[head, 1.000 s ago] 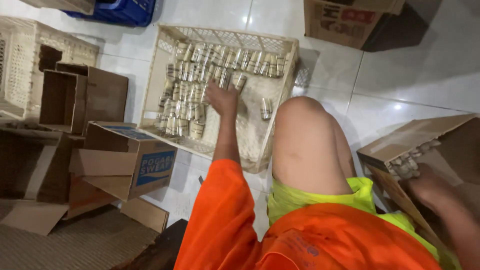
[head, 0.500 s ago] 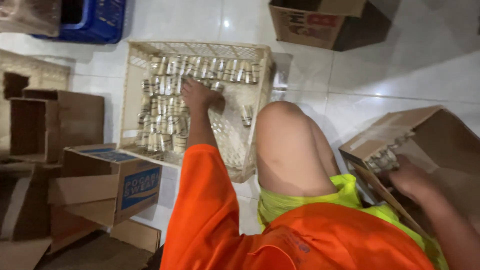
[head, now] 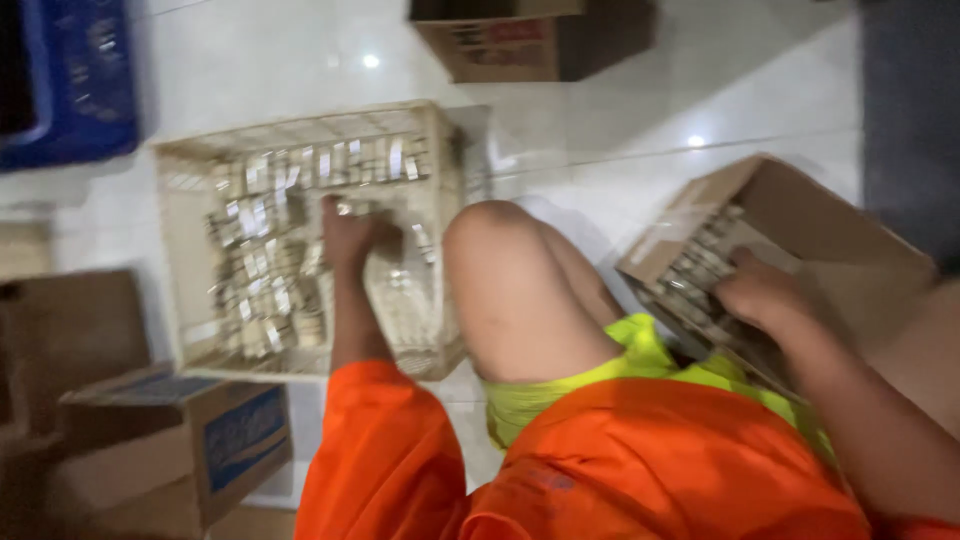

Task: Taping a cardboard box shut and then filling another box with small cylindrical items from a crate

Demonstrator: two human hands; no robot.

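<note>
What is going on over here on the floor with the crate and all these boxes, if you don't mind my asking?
A person in an orange shirt and yellow-green shorts sits on the white tiled floor. The left hand is down inside a cream plastic crate, among rows of small bottles. The right hand reaches into an open cardboard box on the other side, which holds more of the same small items. The picture is blurred, so whether either hand grips anything is unclear. Other cardboard boxes and a blue crate stand around.

A storeroom or packing area: a white tiled floor point(head: 620, 150) crowded with cardboard boxes point(head: 530, 40), a blue plastic crate point(head: 70, 80) and a cream crate point(head: 300, 230) of small bottles.
</note>
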